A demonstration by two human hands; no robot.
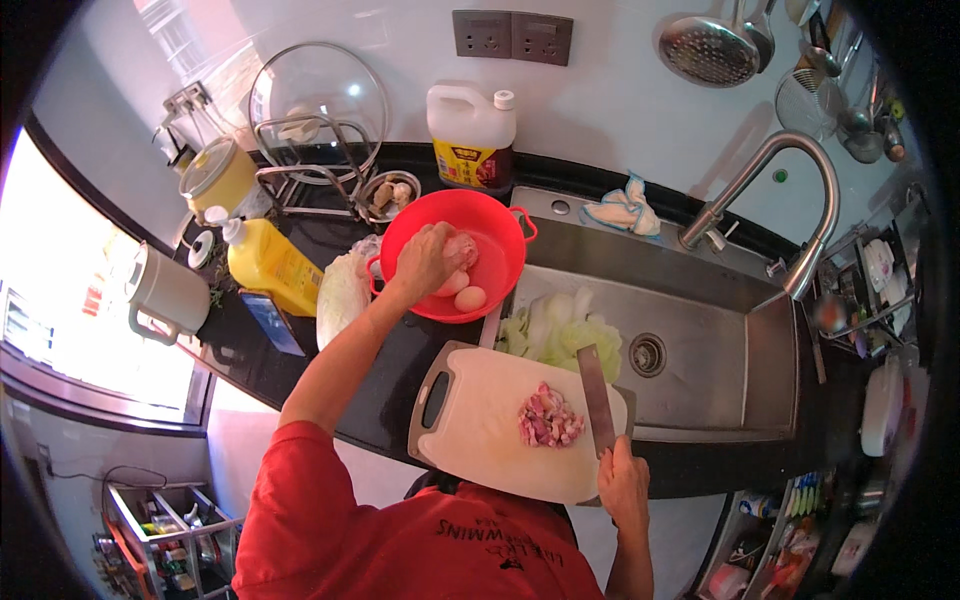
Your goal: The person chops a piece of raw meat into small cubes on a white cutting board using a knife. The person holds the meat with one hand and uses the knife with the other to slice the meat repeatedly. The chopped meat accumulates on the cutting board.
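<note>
My left hand (426, 262) reaches into a red plastic basin (508, 268), its fingers bent round a pinkish lump (461, 250), perhaps meat; the fingertips are partly hidden. Beside it in the basin lie eggs (470, 298). In my right hand (624, 484) is the handle of a cleaver (594, 392), its blade pointing away from me over the right end of a white cutting board (480, 400). A small heap of chopped pink meat (550, 416) sits on the board, left of the blade.
Pale green leaves (565, 325) lie in the steel sink (700, 380), under a curved faucet (825, 190). Left of the basin are a cabbage (342, 298), a propped phone (272, 322) and a yellow bottle (275, 265). Behind it stand a large sauce jug (472, 140) and a small bowl (388, 196).
</note>
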